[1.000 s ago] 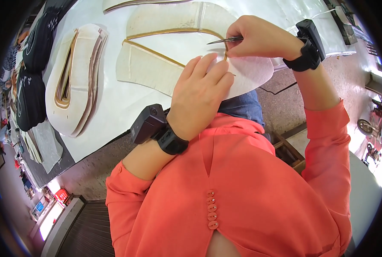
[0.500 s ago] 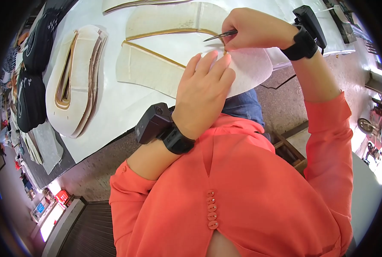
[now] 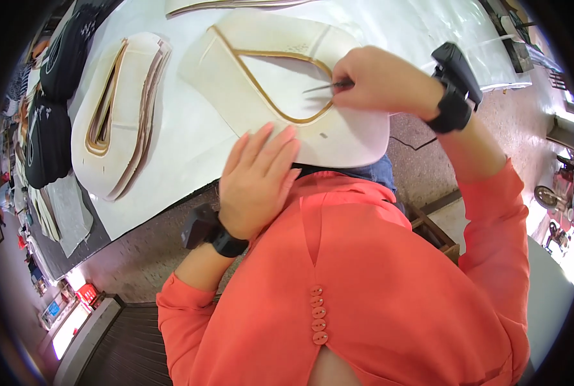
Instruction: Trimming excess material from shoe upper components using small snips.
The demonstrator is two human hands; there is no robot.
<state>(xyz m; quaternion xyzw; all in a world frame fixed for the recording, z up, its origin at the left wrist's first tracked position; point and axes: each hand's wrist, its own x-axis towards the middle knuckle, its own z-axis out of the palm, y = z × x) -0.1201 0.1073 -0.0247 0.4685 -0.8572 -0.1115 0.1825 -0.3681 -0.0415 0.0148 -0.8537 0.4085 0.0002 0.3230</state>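
Panel lies on the desk, its near side overhanging; it looks light and bendable, likely to crease, so the broad outer rim suits a grip better than the brown trim. The left hand rests there, fingers slightly apart; the right hand is clamped on a pointed tool.

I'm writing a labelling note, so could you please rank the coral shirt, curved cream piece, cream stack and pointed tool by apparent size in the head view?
1. Coral shirt, helped by nearness to the camera
2. Curved cream piece, partly covered
3. Cream stack
4. Pointed tool, visible part only
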